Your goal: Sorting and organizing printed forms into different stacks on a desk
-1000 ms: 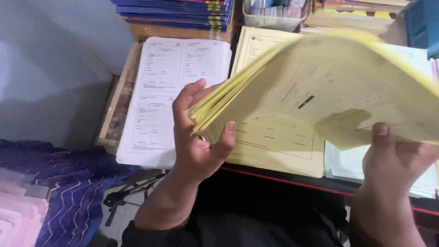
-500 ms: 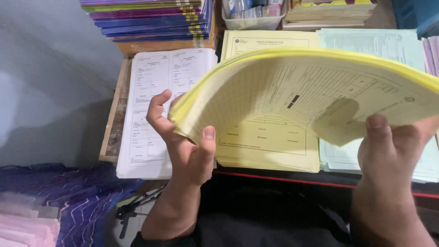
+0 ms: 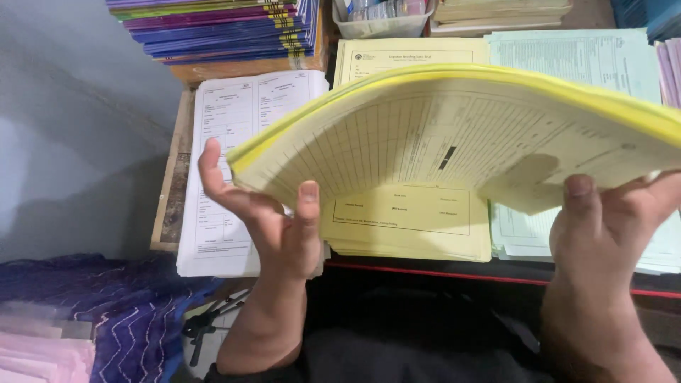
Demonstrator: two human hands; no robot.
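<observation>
Yellow form bundle [image 3: 454, 135] is raised above the counter [image 3: 170, 206], bowed in an arch over a flat yellow stack [image 3: 411, 227]. Left hand [image 3: 273, 227] has its grip closed on the bundle's left end, thumb on the underside. Right hand [image 3: 603, 227] has its grip clamped on the right end. White forms [image 3: 227, 163] lie left of the stack.

Both forearms rise from the near edge, palms turned toward the wearer. The left hand [image 3: 273, 220] spreads, thumb upright and fingers splayed leftward. The right hand [image 3: 610, 223] is raised at right, thumb pressed upward.
</observation>
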